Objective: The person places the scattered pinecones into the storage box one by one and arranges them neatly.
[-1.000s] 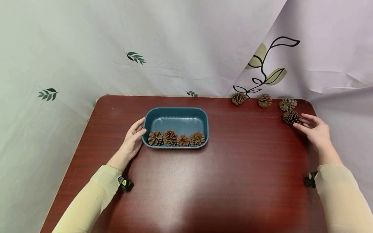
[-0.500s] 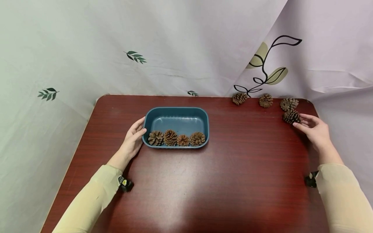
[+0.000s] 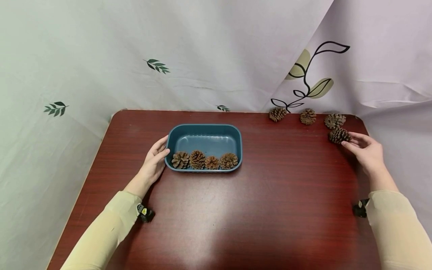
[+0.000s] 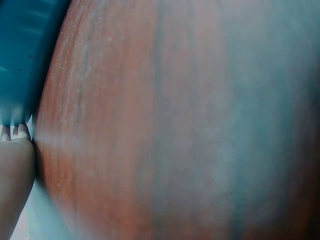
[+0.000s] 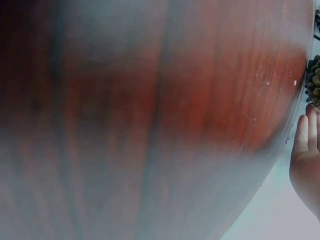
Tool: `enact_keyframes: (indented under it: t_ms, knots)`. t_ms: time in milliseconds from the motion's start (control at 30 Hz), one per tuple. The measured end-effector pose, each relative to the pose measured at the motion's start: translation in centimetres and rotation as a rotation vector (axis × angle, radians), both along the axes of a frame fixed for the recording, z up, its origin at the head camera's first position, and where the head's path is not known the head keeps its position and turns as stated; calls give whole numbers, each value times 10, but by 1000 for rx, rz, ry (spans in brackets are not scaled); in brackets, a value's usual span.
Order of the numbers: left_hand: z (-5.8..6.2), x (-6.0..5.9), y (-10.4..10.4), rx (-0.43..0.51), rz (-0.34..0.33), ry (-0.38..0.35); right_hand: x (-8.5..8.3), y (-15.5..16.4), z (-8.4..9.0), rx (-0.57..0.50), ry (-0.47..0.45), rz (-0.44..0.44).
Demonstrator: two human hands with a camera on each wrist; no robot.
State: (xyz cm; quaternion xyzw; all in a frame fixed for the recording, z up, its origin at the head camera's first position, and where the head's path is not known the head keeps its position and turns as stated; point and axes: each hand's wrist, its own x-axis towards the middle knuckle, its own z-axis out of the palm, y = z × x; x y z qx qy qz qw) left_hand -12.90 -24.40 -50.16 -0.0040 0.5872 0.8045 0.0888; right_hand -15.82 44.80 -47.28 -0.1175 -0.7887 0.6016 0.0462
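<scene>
At the table's far right corner my right hand (image 3: 366, 152) pinches a dark brown pine cone (image 3: 339, 135) between thumb and fingers. The same pine cone (image 5: 314, 82) shows at the right edge of the right wrist view, at the fingertips. Just behind it lies a greyer pine cone (image 3: 335, 120). My left hand (image 3: 155, 161) grips the left end of a blue rectangular tub (image 3: 204, 128), its thumb at the rim and its fingers along the outside. Inside the tub, several pine cones (image 3: 197, 159) stand in a row along the near wall.
Two more pine cones, one at the back edge (image 3: 277, 114) and one to its right (image 3: 308, 116), rest on the dark red wooden table (image 3: 270, 202). Pale cloth (image 3: 209, 56) with leaf prints hangs right behind the table and along both sides.
The dark pine cone has shifted slightly right with my right hand, a little away from the greyer one. My left hand and the tub stay in place.
</scene>
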Motion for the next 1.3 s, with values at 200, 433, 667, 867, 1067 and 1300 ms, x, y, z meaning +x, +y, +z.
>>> enact_keyframes:
  t_ms: [200,433,667,867,1067,1300]
  knots:
    - [0,0,1,-1,4,-8,3,0,2,45,3,-14]
    - [0,0,1,8,0,6,6,-5,5,22,44,-32]
    - [1,0,1,6,4,-1,8,-16,12,90,72,-15]
    - [1,0,1,9,4,-7,7,-28,17,124,86,13]
    - [0,-1,1,4,2,-3,3,-41,20,145,100,37]
    - [0,0,1,15,-3,5,0,-59,24,169,116,66]
